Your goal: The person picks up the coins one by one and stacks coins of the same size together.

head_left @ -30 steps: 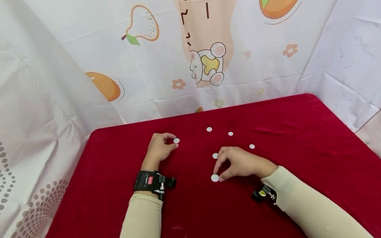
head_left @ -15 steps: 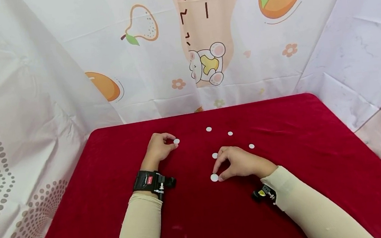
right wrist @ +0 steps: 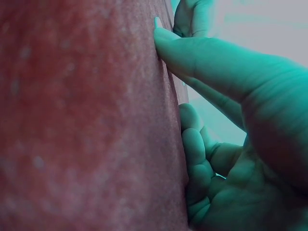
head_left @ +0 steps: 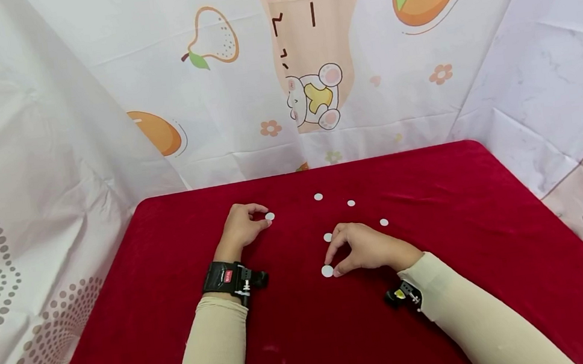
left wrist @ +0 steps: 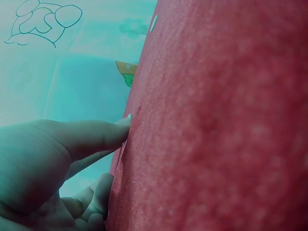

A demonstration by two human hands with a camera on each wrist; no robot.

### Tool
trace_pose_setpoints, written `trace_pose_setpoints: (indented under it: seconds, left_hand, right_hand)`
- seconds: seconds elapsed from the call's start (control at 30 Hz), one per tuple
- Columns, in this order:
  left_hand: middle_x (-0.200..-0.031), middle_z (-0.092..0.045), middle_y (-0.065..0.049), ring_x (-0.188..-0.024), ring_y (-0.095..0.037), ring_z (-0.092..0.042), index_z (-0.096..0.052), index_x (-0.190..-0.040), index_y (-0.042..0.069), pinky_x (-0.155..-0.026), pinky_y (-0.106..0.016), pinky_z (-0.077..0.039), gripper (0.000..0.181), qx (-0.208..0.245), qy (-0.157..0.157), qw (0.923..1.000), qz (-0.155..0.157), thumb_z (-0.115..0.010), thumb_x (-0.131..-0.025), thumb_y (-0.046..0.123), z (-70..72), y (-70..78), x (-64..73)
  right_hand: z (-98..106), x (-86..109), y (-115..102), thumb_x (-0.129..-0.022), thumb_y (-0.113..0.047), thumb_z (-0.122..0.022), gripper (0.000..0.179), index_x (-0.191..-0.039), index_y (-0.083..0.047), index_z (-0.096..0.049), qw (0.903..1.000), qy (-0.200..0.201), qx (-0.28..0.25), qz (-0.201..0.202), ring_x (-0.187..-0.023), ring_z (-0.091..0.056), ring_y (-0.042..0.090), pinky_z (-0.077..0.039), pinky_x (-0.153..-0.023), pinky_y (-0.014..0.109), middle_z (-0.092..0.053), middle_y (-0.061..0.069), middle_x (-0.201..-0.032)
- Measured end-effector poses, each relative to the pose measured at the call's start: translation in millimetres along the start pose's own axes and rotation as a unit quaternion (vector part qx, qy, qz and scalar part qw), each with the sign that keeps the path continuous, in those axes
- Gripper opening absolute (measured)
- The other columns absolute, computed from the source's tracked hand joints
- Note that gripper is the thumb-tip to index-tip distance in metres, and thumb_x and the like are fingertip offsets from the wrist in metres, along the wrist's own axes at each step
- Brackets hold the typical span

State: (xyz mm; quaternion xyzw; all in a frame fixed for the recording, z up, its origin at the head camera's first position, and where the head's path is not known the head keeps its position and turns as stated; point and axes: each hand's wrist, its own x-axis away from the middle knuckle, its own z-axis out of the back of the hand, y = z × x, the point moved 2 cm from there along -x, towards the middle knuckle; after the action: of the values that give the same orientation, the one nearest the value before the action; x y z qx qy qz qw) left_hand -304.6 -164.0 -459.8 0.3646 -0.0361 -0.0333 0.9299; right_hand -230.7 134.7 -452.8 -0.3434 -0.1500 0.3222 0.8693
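Note:
My left hand point(head_left: 242, 225) rests at the far left of the red cloth, with thumb and index finger pinching a small white disc point(head_left: 270, 216) that lies flat. In the left wrist view only a thin edge of this disc shows at the fingertips. Nearer the middle, my right hand point(head_left: 366, 248) pinches a slightly larger-looking white disc point(head_left: 327, 271) at its right edge, against the cloth. The right wrist view shows that disc's edge point(right wrist: 158, 22) by the thumb tip, the other fingers curled below. Just behind the right hand lies another white disc point(head_left: 328, 237), partly covered by the fingers.
More white discs lie flat further back: one at the back middle point(head_left: 318, 197), a small one to its right point(head_left: 351, 203), and another beyond the right hand point(head_left: 384, 222). The red-clothed table point(head_left: 433, 183) ends at a printed white curtain point(head_left: 196, 115).
The head view has shifted very slightly. Both hands keep their pinch, and the discs stay in the same places on the cloth.

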Motion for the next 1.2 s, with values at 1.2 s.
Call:
trace_pose_setpoints:
  seconds: [1.2]
  left_hand:
    - [-0.132, -0.059, -0.015, -0.118, -0.029, -0.053, -0.08, -0.111, 0.013, -0.098, -0.047, -0.048, 0.022, -0.011, 0.024, 0.9993, -0.026, -0.078, -0.093, 0.024, -1.9, 0.7, -0.4]
  right_hand:
    - [0.0, 0.3, -0.6, -0.077, -0.027, -0.093, 0.021, -0.091, -0.038, -0.082, 0.9999, 0.003, 0.006, 0.008, -0.1, -0.056, 0.009, -0.05, -0.088, 0.031, -0.064, -0.013, -0.1]
